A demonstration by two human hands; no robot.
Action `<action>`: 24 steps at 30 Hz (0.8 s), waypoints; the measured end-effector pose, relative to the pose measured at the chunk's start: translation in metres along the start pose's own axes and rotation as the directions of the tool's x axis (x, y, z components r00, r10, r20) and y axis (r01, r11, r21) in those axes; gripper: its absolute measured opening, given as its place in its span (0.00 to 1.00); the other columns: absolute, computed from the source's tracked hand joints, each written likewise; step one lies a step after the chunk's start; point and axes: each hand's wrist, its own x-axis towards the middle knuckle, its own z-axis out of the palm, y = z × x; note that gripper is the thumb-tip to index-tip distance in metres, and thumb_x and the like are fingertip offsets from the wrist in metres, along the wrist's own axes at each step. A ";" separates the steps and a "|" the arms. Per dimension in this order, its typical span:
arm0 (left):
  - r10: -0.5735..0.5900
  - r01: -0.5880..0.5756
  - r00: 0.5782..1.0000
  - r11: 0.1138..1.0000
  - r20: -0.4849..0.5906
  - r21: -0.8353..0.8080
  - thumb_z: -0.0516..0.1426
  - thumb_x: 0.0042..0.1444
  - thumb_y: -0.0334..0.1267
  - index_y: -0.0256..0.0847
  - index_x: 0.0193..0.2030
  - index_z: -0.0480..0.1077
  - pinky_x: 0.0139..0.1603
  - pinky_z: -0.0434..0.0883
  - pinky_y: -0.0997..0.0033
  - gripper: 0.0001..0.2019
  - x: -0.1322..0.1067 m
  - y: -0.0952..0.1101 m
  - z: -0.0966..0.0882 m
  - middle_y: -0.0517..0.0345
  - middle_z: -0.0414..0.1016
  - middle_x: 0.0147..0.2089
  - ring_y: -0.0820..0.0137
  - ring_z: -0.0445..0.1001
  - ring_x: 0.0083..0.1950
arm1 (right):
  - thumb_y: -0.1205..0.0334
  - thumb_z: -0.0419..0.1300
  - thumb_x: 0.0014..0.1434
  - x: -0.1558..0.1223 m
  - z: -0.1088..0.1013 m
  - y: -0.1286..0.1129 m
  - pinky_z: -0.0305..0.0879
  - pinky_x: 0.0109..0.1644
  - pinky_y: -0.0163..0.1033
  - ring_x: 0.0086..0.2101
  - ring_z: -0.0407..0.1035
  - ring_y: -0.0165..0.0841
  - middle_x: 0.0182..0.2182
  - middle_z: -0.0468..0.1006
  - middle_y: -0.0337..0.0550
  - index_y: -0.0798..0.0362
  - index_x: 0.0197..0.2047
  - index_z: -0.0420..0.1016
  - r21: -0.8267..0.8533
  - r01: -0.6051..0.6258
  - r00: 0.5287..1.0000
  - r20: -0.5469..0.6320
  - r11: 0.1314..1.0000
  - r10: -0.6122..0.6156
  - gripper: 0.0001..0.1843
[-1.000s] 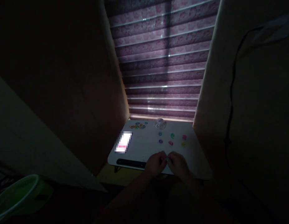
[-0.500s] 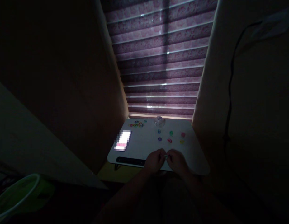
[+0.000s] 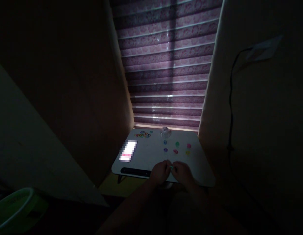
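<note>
Curled nearly closed, the left hand (image 3: pixel 161 172) and right hand (image 3: pixel 183 173) pinched a small green item (image 3: pixel 171 167) over the white surface (image 3: pixel 149 155).

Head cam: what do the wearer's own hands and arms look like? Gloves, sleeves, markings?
Left hand and right hand: bare, no gloves. Left forearm and right forearm: no sleeves on the parts that show. No watch, cables or markings that I can make out. Too dark for finer detail or upper arms.
</note>
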 end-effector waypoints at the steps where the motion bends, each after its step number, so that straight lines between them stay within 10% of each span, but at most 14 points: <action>1: 0.007 -0.007 1.000 1.000 0.011 0.007 0.52 0.68 0.39 0.42 0.46 0.71 0.46 0.68 0.70 0.08 0.001 0.000 0.000 0.55 0.79 0.43 0.64 0.76 0.44 | 0.65 0.58 0.58 0.001 0.000 0.000 0.53 0.36 0.37 0.30 0.69 0.33 0.27 0.78 0.41 0.50 0.27 0.75 -0.003 0.000 1.000 0.007 1.000 0.000 0.09; 24: -0.012 0.008 0.999 0.995 0.040 0.103 0.55 0.59 0.32 0.41 0.38 0.72 0.49 0.68 0.66 0.04 -0.007 0.012 0.002 0.52 0.78 0.41 0.63 0.73 0.44 | 0.68 0.61 0.56 -0.016 -0.006 -0.018 0.52 0.34 0.35 0.31 0.71 0.32 0.32 0.82 0.41 0.49 0.34 0.79 0.016 -0.077 0.996 0.047 0.997 0.076 0.06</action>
